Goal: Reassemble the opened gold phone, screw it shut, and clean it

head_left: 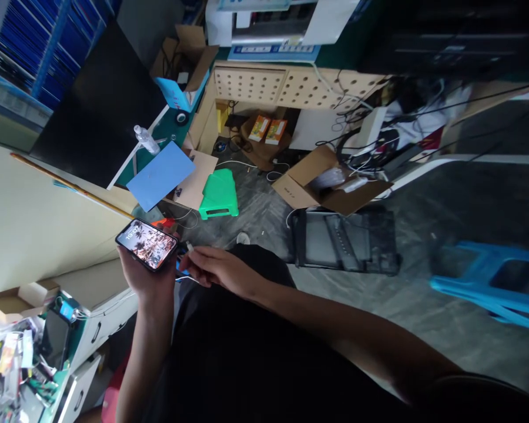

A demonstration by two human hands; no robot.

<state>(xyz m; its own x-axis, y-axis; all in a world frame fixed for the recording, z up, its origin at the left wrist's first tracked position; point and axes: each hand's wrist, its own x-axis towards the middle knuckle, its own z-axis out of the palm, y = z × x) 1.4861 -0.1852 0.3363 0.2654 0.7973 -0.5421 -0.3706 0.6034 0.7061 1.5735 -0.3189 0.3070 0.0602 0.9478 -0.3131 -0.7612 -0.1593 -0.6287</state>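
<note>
A smartphone [146, 244] with a dark case rests in my left hand [141, 281], which is closed around it. Its screen is lit, with a clock over a picture of palm trees. To the right of the phone, my right hand [216, 269] pinches the white plug [189, 247] of a charging cable, its tip pointing up. The plug is apart from the phone's lower end. Below those fingers a stretch of white cable [188, 278] shows; the rest of its run is hidden by my hand and dark clothes.
A green stool [219, 194] stands beyond my hands. An open cardboard box [311, 182], a black crate-like item [344, 241] and a blue stool [489, 282] are on the floor to the right. A large black screen [101, 106] leans at left, near a cluttered desk [64, 376].
</note>
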